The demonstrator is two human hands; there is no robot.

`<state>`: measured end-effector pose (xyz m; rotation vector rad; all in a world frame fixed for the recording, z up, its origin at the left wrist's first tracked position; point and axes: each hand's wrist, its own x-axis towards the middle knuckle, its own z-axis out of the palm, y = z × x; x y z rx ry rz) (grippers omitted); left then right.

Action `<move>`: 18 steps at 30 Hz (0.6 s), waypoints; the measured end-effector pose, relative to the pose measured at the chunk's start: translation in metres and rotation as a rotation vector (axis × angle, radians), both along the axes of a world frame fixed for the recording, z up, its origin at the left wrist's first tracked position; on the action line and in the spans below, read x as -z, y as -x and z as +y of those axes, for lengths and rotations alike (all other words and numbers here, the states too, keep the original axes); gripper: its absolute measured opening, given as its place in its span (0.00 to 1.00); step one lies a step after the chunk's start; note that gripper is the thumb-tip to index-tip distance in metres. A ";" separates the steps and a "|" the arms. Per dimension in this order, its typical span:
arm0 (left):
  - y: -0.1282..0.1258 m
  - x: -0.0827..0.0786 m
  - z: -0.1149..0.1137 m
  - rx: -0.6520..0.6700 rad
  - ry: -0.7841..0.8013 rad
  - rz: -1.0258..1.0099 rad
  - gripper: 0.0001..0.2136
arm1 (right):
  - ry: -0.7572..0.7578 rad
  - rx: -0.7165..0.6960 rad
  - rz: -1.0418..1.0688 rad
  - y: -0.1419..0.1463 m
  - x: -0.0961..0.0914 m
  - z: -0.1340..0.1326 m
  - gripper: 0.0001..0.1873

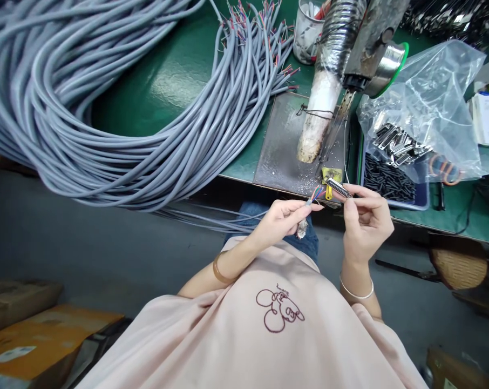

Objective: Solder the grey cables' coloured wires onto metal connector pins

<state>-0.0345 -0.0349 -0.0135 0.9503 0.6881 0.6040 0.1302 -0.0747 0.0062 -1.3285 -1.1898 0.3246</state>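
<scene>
My left hand (283,220) pinches the stripped end of a grey cable (308,203), with thin coloured wires (317,192) fanning out beyond the fingertips. A D-sub connector (337,187) with a metal shell is gripped by its right end between the thumb and fingers of my right hand (366,219). The wires and the connector are close together at the bench's front edge; whether they touch I cannot tell. Just behind the connector sits a small yellow holder (332,175) on the dark metal plate (280,146). Below my left fingers hangs a whitish, frayed piece (302,229).
A large bundle of grey cables (180,146) covers the bench's left side. Over the plate hang a foil-wrapped duct (321,108) and a soldering fixture with a solder spool (390,70). At right, a blue tray (420,200) holds black sleeves; a plastic bag (439,97) contains connectors.
</scene>
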 end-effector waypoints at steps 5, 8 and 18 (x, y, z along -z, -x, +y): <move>-0.002 0.001 -0.002 0.026 0.014 -0.033 0.20 | 0.050 -0.034 0.029 0.000 0.002 -0.003 0.03; -0.004 0.003 -0.003 -0.026 0.040 -0.037 0.19 | 0.061 -0.032 0.008 -0.001 0.005 -0.006 0.03; -0.010 0.008 -0.004 -0.323 -0.145 0.043 0.14 | -0.035 -0.039 -0.157 0.003 0.013 -0.007 0.07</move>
